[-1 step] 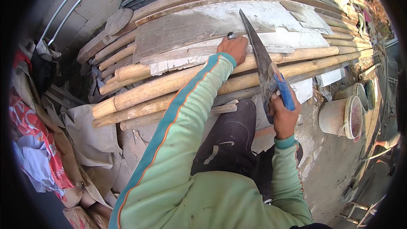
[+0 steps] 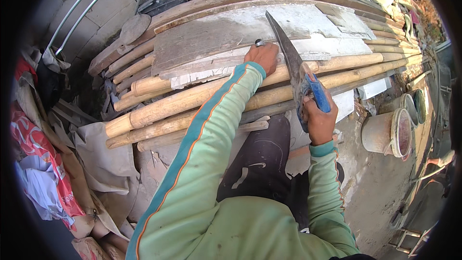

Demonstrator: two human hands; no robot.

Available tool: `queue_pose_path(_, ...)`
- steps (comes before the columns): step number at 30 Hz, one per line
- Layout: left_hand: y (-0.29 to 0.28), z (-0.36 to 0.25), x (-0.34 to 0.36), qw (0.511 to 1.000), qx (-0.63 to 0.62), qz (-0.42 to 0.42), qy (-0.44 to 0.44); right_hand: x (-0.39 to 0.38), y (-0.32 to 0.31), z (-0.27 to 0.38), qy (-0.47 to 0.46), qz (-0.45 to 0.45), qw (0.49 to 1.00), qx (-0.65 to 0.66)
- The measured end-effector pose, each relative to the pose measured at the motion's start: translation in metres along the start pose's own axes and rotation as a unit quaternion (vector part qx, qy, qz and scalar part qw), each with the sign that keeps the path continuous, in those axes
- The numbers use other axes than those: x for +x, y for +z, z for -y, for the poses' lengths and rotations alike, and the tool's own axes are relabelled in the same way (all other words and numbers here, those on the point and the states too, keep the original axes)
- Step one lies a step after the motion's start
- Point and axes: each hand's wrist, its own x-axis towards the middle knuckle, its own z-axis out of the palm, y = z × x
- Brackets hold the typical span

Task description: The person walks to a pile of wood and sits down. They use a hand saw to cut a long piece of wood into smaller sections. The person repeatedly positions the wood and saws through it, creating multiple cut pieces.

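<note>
My right hand (image 2: 319, 121) is wrapped round the blue handle of a handsaw (image 2: 288, 48). The saw's dark blade slants away to the far left, crossing over the near bamboo pole (image 2: 192, 98), with its tip above a whitish board. Just left of the blade, my left hand (image 2: 263, 58) presses down on that pole, its fingers curled over the far side; a ring shows on one finger. The fingertips are hidden. A second bamboo pole (image 2: 269, 96) runs alongside, nearer to me. Whether the teeth touch the bamboo, I cannot tell.
Worn boards (image 2: 202, 36) lie across a stack of further bamboo poles. Buckets (image 2: 382, 132) stand at the right. Cloth and a red plastic bag (image 2: 36, 147) are heaped at the left, below bent metal tubes (image 2: 79, 17). My knee (image 2: 260, 154) is close to the poles.
My right hand and the saw have drawn back slightly, towards me and to the left. The left hand stays on the pole, almost unmoved.
</note>
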Motion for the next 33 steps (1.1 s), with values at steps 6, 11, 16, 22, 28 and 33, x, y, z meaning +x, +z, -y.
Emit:
queue_pose_path(6,0.01,0.007,0.0,0.998,0.009,-0.052,0.026,-0.12,-0.079,0.027,-0.097,0.024,0.984,-0.146)
queue_pose_path(11,0.007,-0.003,-0.001,0.999,-0.019,-0.023,0.02,-0.061,-0.041,0.007,0.094,0.001,0.995,0.017)
queue_pose_path(16,0.011,0.006,-0.008,1.0,-0.02,-0.001,-0.021,-0.052,-0.038,0.011,0.045,0.03,0.998,-0.037)
queue_pose_path(22,0.0,-0.002,0.001,1.0,-0.009,0.001,-0.009,-0.112,-0.068,0.04,0.014,-0.011,0.998,-0.055)
queue_pose_path(28,0.005,0.015,-0.004,1.0,-0.009,-0.014,-0.004,-0.026,-0.02,0.01,0.029,0.027,0.999,-0.003)
queue_pose_path(33,0.0,0.005,0.007,1.0,-0.006,-0.03,-0.001,-0.122,-0.084,0.03,-0.105,0.007,0.989,-0.107)
